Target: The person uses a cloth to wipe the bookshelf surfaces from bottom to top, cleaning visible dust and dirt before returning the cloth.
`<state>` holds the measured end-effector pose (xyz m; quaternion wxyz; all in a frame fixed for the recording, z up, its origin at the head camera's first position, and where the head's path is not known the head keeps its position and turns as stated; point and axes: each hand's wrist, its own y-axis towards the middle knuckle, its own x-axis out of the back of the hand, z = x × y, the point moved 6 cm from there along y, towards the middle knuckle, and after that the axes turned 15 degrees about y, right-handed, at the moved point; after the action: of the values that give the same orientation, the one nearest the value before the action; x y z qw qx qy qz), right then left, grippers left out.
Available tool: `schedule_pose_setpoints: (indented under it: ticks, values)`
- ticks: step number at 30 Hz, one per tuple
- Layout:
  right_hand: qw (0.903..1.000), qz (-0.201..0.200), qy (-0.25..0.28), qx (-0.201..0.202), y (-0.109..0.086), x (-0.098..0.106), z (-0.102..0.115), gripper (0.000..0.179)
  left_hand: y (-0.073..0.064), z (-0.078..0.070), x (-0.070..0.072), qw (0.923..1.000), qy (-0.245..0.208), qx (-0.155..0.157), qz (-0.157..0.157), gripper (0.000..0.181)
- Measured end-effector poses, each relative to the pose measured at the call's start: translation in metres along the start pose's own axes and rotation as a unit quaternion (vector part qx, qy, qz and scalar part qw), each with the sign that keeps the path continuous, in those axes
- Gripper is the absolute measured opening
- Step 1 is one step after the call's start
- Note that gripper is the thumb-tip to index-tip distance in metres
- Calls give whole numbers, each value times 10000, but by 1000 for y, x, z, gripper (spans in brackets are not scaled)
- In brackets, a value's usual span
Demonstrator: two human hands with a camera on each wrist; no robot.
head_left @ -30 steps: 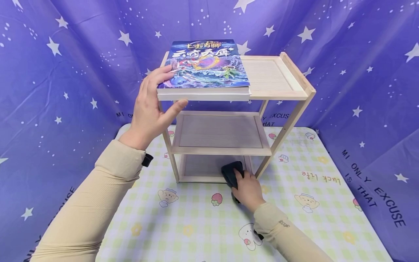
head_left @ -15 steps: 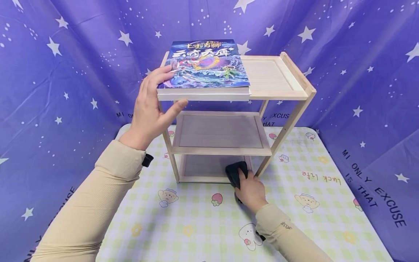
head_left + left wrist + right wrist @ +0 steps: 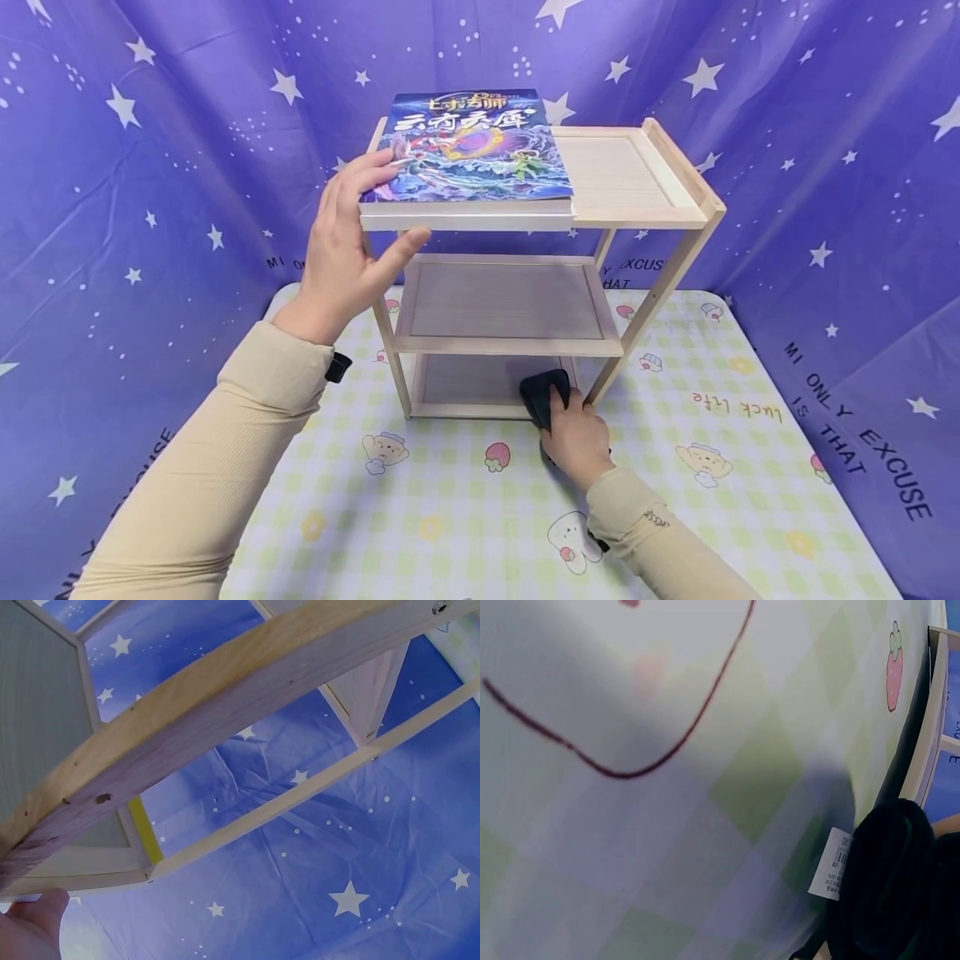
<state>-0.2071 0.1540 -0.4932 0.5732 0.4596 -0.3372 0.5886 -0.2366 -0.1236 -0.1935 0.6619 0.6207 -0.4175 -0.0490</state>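
Observation:
A three-tier wooden shelf (image 3: pixel 615 347) stands on the tablecloth, with a thick blue illustrated book (image 3: pixel 472 158) lying flat on the left of its top board. My left hand (image 3: pixel 348 242) grips the shelf's top left corner, fingers over the book's left edge and thumb at the front below it. In the left wrist view, the thumb (image 3: pixel 41 922) shows beside a board's corner. Down at the right end of the bottom tier, my right hand (image 3: pixel 579 437) holds a dark folded cloth (image 3: pixel 543 396). The cloth (image 3: pixel 885 885) carries a white label in the right wrist view; its underside is hidden.
A checked tablecloth (image 3: pixel 450 533) with cartoon prints covers the table. Purple starry curtains (image 3: pixel 810 208) hang close around the back and sides. The shelf's right front leg (image 3: pixel 652 300) rises just beside the right hand.
My right hand and the dark cloth have shifted slightly to the right along the bottom tier. The left hand, book and shelf have stayed in place.

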Motion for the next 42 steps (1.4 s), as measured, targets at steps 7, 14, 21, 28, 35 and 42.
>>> schedule_pose_setpoints:
  ticks: [7, 14, 21, 28, 35, 42]
  values:
    - [9999, 98, 65, -45, 1, -1, 1, 73, 0, 0, 0, 10000, -12, 13, 32, 70]
    - [9997, 215, 76, -107, 1, -2, 4, 74, -1, 0, -1, 10000, -26, 48, 58, 69]
    - [9994, 300, 116, -127, 3, -4, 7, 74, 0, 0, -1, 10000, -55, 3, -41, 68]
    - [9993, 311, 198, -68, 5, -7, 14, 73, 0, 1, -2, 10000, -46, 7, -87, 68]
    - [9991, 372, 174, 63, 6, -8, 26, 72, 0, 0, 0, 9999, -71, 7, -95, 67]
    - [9984, 540, 88, 109, 8, -13, 35, 72, 0, 0, -1, 9999, -71, 1, -90, 68]
